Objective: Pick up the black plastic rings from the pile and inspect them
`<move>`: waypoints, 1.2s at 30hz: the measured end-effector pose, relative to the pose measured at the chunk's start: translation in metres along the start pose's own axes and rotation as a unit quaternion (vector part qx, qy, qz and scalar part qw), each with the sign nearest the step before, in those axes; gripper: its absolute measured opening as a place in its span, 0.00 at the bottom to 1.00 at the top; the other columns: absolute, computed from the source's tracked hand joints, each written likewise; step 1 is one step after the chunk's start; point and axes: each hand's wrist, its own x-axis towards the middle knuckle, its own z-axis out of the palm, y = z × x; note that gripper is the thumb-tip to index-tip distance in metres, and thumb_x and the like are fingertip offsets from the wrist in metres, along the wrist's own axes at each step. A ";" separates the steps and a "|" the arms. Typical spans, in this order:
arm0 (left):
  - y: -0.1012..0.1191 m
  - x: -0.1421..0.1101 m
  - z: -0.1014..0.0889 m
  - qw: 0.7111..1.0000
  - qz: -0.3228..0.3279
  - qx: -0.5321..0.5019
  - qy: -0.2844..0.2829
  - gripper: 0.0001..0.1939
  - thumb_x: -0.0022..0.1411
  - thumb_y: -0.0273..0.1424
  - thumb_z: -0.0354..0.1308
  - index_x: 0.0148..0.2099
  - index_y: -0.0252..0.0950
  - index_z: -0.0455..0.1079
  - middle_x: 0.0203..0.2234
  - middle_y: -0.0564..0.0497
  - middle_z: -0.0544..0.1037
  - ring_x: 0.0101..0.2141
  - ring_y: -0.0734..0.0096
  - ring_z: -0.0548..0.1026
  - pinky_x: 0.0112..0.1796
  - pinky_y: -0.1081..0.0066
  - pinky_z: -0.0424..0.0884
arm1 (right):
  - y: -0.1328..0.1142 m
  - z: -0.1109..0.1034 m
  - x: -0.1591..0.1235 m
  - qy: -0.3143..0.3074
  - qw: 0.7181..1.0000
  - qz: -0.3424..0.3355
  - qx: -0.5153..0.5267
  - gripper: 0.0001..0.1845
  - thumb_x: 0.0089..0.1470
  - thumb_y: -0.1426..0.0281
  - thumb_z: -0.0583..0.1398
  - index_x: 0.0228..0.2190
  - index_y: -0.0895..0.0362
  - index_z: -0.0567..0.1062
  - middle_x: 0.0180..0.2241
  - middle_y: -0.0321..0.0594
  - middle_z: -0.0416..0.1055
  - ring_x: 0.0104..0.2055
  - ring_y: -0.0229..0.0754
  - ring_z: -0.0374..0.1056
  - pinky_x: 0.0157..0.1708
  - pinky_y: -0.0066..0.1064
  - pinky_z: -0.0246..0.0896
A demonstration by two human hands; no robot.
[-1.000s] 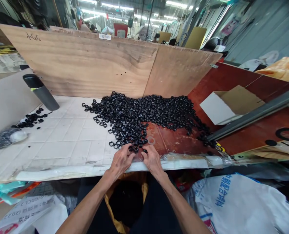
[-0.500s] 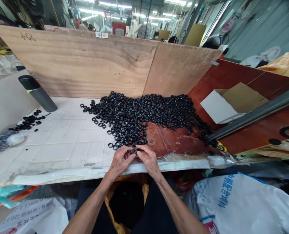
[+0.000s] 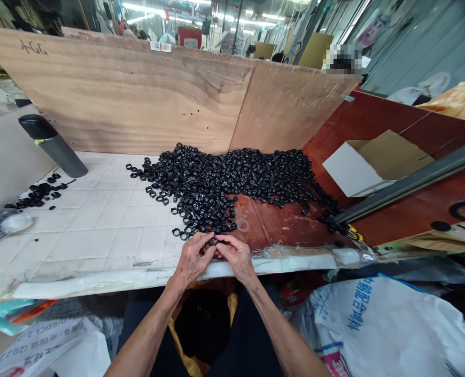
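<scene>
A large heap of small black rings (image 3: 224,180), probably rubber or plastic, spreads across the work table. Its near tongue reaches almost to my hands. My left hand (image 3: 193,259) and my right hand (image 3: 234,256) meet at the table's near edge. Between their fingertips is one black ring (image 3: 213,241), pinched by both hands. A pale washer (image 3: 243,225) lies on the reddish board (image 3: 272,225) just beyond my right fingers. A smaller scatter of black rings (image 3: 40,191) sits far to the left on the white tiled surface (image 3: 99,246).
A plywood board (image 3: 138,94) stands along the back. A grey flask (image 3: 54,146) lies at left, near a clear bag (image 3: 4,225). At right are a cardboard box (image 3: 374,162) and a metal rail (image 3: 413,180). A yellow-rimmed bag (image 3: 205,324) and a white woven sack (image 3: 374,324) sit below the table edge.
My hands have moved together from the heap's edge, and a single ring now sits between their fingertips. The view has shifted slightly. The heap looks unchanged.
</scene>
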 end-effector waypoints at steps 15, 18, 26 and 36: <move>-0.003 -0.005 0.004 0.999 0.009 0.044 -0.018 0.19 0.65 0.26 0.60 0.58 0.38 0.73 0.43 0.44 0.82 0.40 0.65 0.82 0.42 0.66 0.79 | 0.002 -0.001 -0.001 0.033 0.999 -0.020 0.037 0.13 0.50 0.64 0.70 0.38 0.55 0.79 0.26 0.33 0.76 0.24 0.36 0.71 0.29 0.29 0.73; -0.004 -0.006 0.006 0.998 -0.023 0.045 -0.040 0.18 0.66 0.27 0.58 0.58 0.39 0.73 0.45 0.45 0.83 0.40 0.64 0.83 0.44 0.65 0.79 | 0.001 -0.002 -0.003 0.027 0.999 -0.019 0.021 0.13 0.51 0.63 0.70 0.38 0.56 0.80 0.23 0.33 0.75 0.26 0.38 0.73 0.34 0.32 0.75; -0.007 -0.003 0.004 0.961 -0.193 -0.190 -0.051 0.18 0.72 0.38 0.53 0.58 0.35 0.70 0.29 0.51 0.81 0.29 0.71 0.79 0.35 0.69 0.79 | 0.003 -0.002 -0.004 0.036 0.998 -0.040 0.025 0.22 0.53 0.62 0.69 0.49 0.54 0.78 0.41 0.43 0.79 0.37 0.44 0.77 0.44 0.39 0.77; -0.003 0.000 0.008 0.953 -0.184 -0.237 0.030 0.13 0.65 0.38 0.62 0.47 0.35 0.73 0.49 0.45 0.74 0.32 0.74 0.80 0.39 0.66 0.82 | -0.003 -0.003 -0.003 0.022 0.992 -0.116 -0.054 0.13 0.55 0.65 0.67 0.43 0.51 0.84 0.46 0.43 0.76 0.49 0.46 0.74 0.49 0.37 0.74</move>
